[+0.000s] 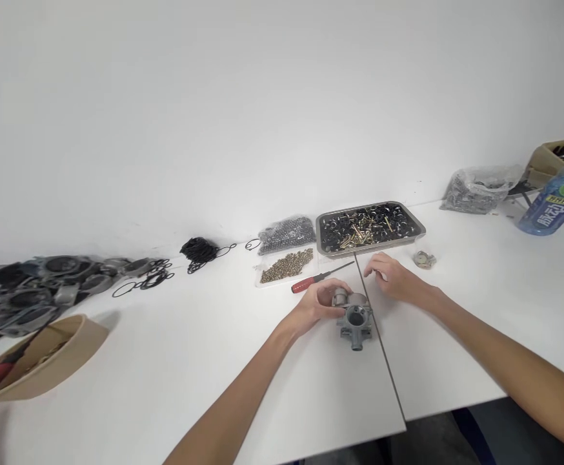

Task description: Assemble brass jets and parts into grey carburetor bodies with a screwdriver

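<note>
Near the seam of the white table, my left hand (321,301) is closed around the upper left side of a grey metal carburetor (356,320). The carburetor's round bore faces me, and a short spout points down toward the table's front edge. Just beyond that hand lies a screwdriver (306,284) with a red handle and dark shaft. My right hand (391,276) is to the right of the carburetor, apart from it, fingers bent and thumb apart, with nothing visible between them. A small round metal part (424,259) lies beyond its wrist.
A metal tray (420,231) of black and brass-coloured parts stands by the wall. Left of it are small brass pieces (288,265) and a bag of metal parts (286,234). Black rings (199,250), grey castings (64,265) and a cardboard container (91,342) are left; a blue bottle (548,210) stands right.
</note>
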A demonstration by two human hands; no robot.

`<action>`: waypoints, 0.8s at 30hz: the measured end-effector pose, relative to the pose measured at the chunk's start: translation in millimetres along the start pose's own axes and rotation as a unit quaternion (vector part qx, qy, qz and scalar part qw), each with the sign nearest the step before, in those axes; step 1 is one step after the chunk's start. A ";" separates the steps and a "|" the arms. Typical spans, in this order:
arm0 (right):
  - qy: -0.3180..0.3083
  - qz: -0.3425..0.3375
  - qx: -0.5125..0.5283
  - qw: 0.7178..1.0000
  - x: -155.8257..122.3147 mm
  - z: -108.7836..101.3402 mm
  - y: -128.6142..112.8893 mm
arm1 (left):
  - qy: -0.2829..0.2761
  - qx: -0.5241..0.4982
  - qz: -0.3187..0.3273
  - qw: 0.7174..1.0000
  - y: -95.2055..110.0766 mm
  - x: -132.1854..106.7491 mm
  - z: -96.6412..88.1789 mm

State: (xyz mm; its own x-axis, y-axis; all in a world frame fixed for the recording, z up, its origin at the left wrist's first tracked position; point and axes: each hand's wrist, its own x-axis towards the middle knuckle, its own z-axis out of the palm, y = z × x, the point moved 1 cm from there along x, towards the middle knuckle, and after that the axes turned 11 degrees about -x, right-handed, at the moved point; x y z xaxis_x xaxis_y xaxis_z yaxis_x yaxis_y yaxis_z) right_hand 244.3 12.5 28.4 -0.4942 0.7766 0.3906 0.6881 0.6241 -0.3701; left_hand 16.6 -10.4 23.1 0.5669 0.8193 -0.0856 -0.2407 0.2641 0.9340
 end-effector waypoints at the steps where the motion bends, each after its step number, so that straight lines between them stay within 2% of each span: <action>1: 0.006 0.006 0.002 1.000 1.3 -3.4 -2.2 | -0.006 0.010 0.000 1.000 0.6 0.3 -0.9; 7: 0.011 0.055 -0.039 0.998 25.3 -30.8 0.3 | -0.073 0.063 -0.022 0.995 0.0 0.4 1.1; 10: 0.020 0.072 -0.069 0.995 52.8 -43.2 13.1 | -0.103 0.057 -0.031 0.993 -0.5 0.3 2.8; 13: 0.032 0.120 -0.090 0.988 86.0 -47.7 30.7 | -0.118 0.060 -0.019 0.991 -0.6 1.3 2.1; 15: 0.031 0.142 -0.104 0.984 105.1 -43.6 43.3 | -0.123 0.067 -0.017 0.990 -0.3 1.9 0.8; 18: 0.025 0.123 -0.106 0.986 121.6 -26.8 61.2 | -0.127 0.075 -0.024 0.989 0.4 1.9 -0.9; 21: -0.002 0.095 -0.103 0.990 123.0 -4.8 77.9 | -0.128 0.079 -0.030 0.988 0.8 1.6 -1.4; 24: -0.002 0.071 -0.126 0.989 118.6 9.7 91.9 | -0.130 0.068 -0.025 0.989 0.8 1.8 -1.2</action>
State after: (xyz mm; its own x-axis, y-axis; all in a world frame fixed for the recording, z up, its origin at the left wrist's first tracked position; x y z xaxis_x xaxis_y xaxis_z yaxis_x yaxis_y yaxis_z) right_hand 243.8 162.8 32.6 -0.3841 0.8559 0.3463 0.8615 0.4672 -0.1990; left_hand 16.5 -8.1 23.3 0.7635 0.6433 -0.0576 -0.1085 0.2158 0.9704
